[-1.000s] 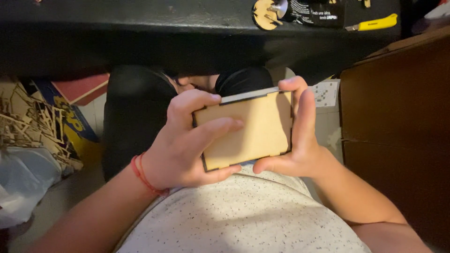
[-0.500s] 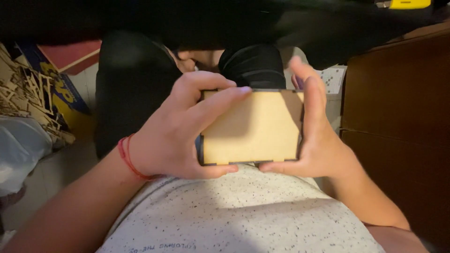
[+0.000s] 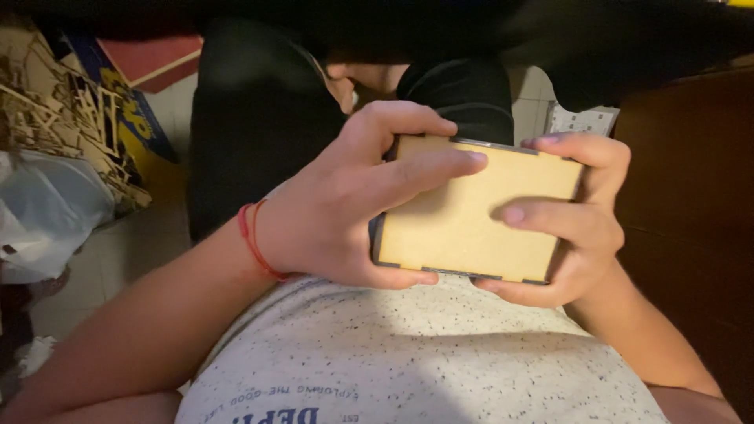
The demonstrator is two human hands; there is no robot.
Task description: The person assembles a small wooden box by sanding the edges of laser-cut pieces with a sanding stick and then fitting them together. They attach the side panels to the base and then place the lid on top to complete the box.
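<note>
While both hands grip its edges, wooden box point(image 3: 471, 216) sits hemmed.

A thin red string band point(image 3: 255, 239) is worn just behind the left hand point(image 3: 338, 204). The right hand point(image 3: 577, 228) is bare. Below both hands, a white shirt point(image 3: 408, 353) with tiny dark specks is worn.

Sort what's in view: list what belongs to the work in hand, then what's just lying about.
In hand:
- small wooden box, light plywood with notched edges
- left hand, gripping its left side
- right hand, gripping its right side

Lying about:
- pile of wooden offcuts
- white plastic bag
- dark wooden cabinet
</note>
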